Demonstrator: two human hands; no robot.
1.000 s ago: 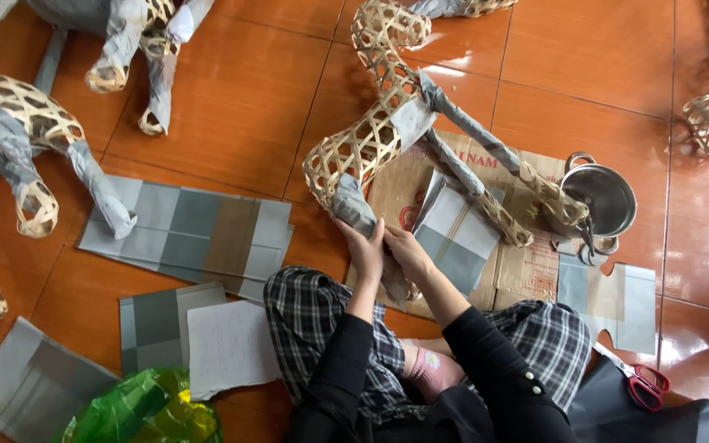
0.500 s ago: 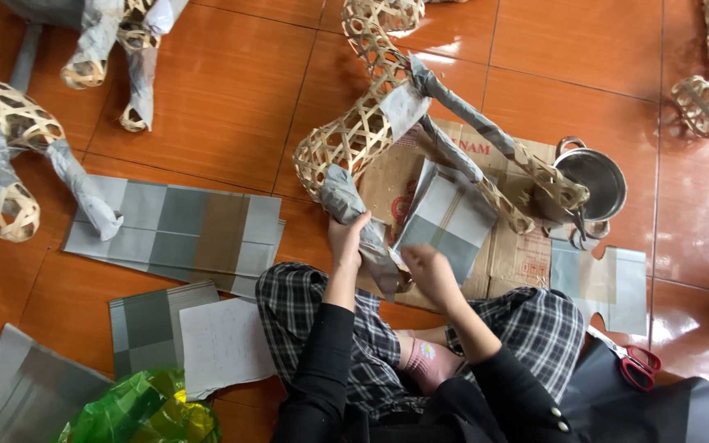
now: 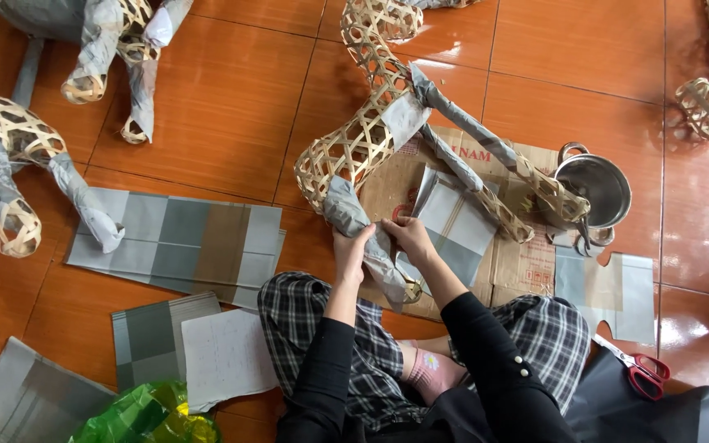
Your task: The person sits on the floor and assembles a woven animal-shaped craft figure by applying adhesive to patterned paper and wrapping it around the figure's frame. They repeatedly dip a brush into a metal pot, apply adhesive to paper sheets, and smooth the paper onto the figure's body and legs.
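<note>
Our left hand (image 3: pixel 350 246) and right hand (image 3: pixel 408 236) both close on the grey paper (image 3: pixel 363 234) wrapping a leg of the bamboo frame (image 3: pixel 363 139), which lies on cardboard (image 3: pixel 527 254) on the floor. We judge it best to press the paper flat and keep the wrap tight. Nearby we count one pot (image 3: pixel 594 187), one pair of scissors (image 3: pixel 642 373), and four flat paper stacks.
</note>
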